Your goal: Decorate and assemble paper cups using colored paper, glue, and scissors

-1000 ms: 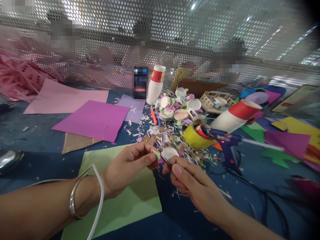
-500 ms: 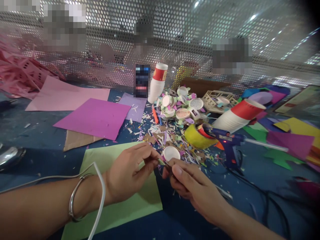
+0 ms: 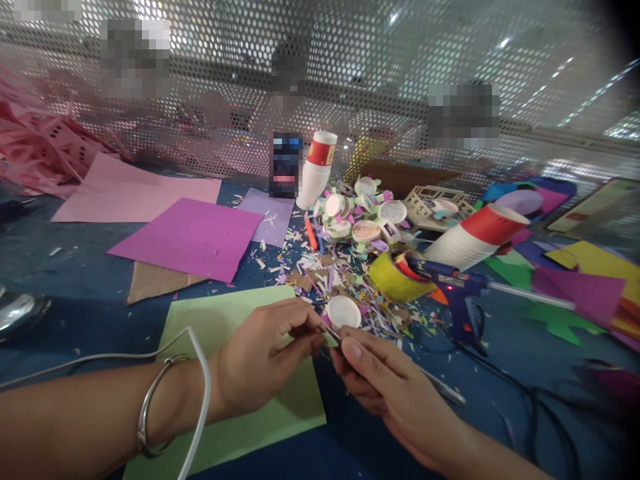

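Covering part of the green sheet (image 3: 240, 433), my left hand (image 3: 267, 357) is pinched nearly closed. Just right of the sheet, my right hand (image 3: 385, 380)'s curled round a slim tool (image 3: 336, 335). Tiny green scrap (image 3: 329, 341)'s in that left pinch, off the sheet's edge.

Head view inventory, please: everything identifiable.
Slip: 1, pale green, centre
Disc: 1, white, beyond slip
Large sheet: 1, pale green, front
Other sheets: 3, pink, magenta, lilac, left
Cardboard: 1, brown, beneath magenta sheet
Strips: many, pink, far left
Screen: 1, dark, back
Cup stacks: 2, white-red, back
Round pieces: many, pale, back
Scraps: many, mixed, centre
Glue gun: 1, blue, right
Roll: 1, yellow, by glue gun
Paper pieces: many, multicoloured, right
Panel: 1, grey, behind
Table: 1, blue, beneath
Cord: 1, white, over forearm
Bangle: 1, silver, left wrist
Left hand: 1, centre
Right hand: 1, centre
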The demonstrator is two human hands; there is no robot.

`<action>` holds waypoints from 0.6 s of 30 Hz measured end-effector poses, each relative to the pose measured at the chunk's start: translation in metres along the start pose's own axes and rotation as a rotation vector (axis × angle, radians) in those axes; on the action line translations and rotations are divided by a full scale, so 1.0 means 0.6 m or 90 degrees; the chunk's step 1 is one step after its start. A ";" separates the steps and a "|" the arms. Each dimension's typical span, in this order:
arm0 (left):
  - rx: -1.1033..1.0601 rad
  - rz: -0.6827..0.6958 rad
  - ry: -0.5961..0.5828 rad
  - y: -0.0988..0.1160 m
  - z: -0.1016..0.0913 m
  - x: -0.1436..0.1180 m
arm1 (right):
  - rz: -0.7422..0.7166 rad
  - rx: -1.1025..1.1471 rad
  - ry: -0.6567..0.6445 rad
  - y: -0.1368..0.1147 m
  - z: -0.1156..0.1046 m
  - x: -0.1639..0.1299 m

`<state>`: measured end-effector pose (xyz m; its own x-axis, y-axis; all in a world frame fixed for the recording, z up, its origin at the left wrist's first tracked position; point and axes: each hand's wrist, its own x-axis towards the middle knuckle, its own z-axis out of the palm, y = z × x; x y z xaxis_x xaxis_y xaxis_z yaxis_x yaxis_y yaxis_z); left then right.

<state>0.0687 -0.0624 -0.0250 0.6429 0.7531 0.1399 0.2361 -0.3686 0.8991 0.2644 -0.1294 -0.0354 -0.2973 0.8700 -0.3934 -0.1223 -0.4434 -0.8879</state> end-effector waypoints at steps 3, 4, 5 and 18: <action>-0.008 -0.005 -0.001 0.000 -0.001 0.000 | 0.000 -0.009 0.003 0.001 0.000 0.001; -0.008 -0.006 0.000 0.000 -0.001 0.000 | 0.000 -0.013 0.004 0.001 0.000 0.001; -0.007 -0.007 0.001 0.000 -0.002 0.000 | 0.000 -0.017 0.007 0.001 0.001 0.001; -0.122 -0.081 0.003 -0.007 0.000 0.000 | -0.148 -0.143 0.106 0.001 -0.012 0.000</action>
<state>0.0678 -0.0610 -0.0288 0.6138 0.7891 0.0218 0.1718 -0.1605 0.9720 0.2714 -0.1281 -0.0377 -0.1246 0.9736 -0.1915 0.0474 -0.1869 -0.9812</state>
